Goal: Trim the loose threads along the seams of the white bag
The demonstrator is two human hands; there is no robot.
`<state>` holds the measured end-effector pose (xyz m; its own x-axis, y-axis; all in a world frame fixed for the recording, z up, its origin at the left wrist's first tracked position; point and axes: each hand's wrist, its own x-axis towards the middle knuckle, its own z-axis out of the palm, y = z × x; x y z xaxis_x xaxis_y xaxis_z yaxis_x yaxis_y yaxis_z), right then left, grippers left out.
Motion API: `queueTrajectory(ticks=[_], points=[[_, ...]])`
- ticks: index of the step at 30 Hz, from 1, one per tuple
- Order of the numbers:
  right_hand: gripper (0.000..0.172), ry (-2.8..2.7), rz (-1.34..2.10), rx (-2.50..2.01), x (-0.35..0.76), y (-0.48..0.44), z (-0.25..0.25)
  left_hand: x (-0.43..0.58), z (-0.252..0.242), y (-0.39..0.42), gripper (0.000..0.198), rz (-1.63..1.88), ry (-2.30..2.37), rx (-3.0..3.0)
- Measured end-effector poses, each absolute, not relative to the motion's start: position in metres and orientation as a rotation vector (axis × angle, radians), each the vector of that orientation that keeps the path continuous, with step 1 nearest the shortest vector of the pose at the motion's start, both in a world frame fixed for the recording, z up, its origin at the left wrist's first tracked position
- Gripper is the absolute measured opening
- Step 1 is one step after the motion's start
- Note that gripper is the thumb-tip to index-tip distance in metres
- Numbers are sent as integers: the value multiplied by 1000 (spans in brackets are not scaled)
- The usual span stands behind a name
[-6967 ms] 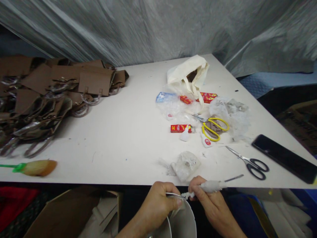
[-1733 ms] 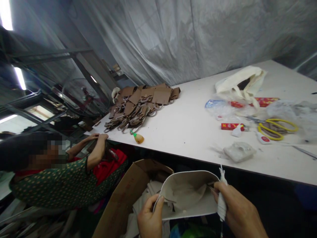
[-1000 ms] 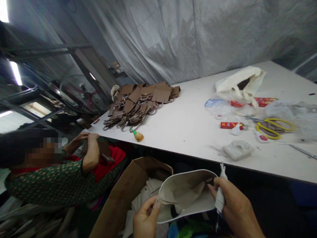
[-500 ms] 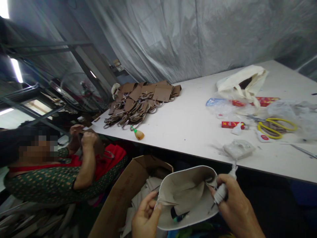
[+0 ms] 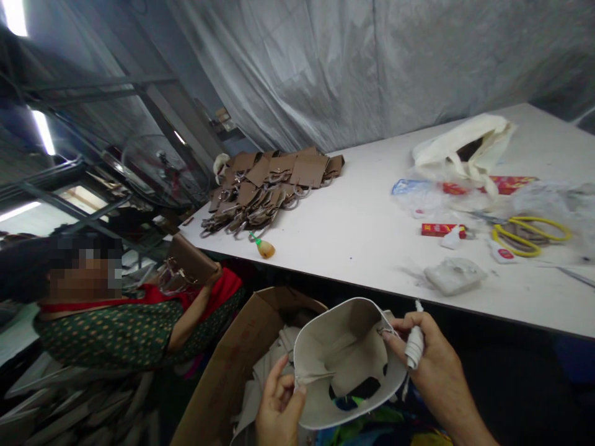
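Note:
Low in front of me is a pale beige bag body [image 5: 346, 347], held with its rim spread wide. Through gaps lower in it, dark and coloured patches show. My left hand [image 5: 281, 402] pinches the left side of the rim between thumb and fingers. At the right side of the rim, my right hand [image 5: 427, 359] pinches the edge with thumb and forefinger. The same hand also keeps a slim tool [image 5: 415, 347] wrapped in whitish strip; its tip cannot be made out clearly.
Below left, a cardboard box [image 5: 232, 356] holds beige pieces. On the white table [image 5: 353, 210] lie a brown bag pile [image 5: 279, 179], a small glue bottle [image 5: 264, 248], a whitish block [image 5: 453, 275], yellow-handled scissors [image 5: 515, 235] and a cloth bag [image 5: 465, 145]. A co-worker [image 5: 139, 322] handles a brown bag.
The bag body has shifted slightly left and up, and its opening faces me more. My right hand has turned, bringing the wrapped tool more upright. The co-worker's brown bag is now raised and turned.

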<state>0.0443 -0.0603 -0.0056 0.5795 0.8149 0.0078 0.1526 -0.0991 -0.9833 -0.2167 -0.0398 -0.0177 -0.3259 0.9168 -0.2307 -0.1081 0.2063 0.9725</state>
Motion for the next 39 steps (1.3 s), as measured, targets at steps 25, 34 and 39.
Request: queueTrajectory(ticks=[25, 34, 39], points=[[4, -1253, 719, -1152, 36, -48, 33, -126, 121, 62, 62, 157, 630, 2059], [25, -750, 707, -1379, 62, -16, 18, -60, 91, 112, 31, -17, 802, 1663], [28, -734, 665, -1382, 84, -12, 11, -34, 69, 126, 30, 49, 833, 1534]])
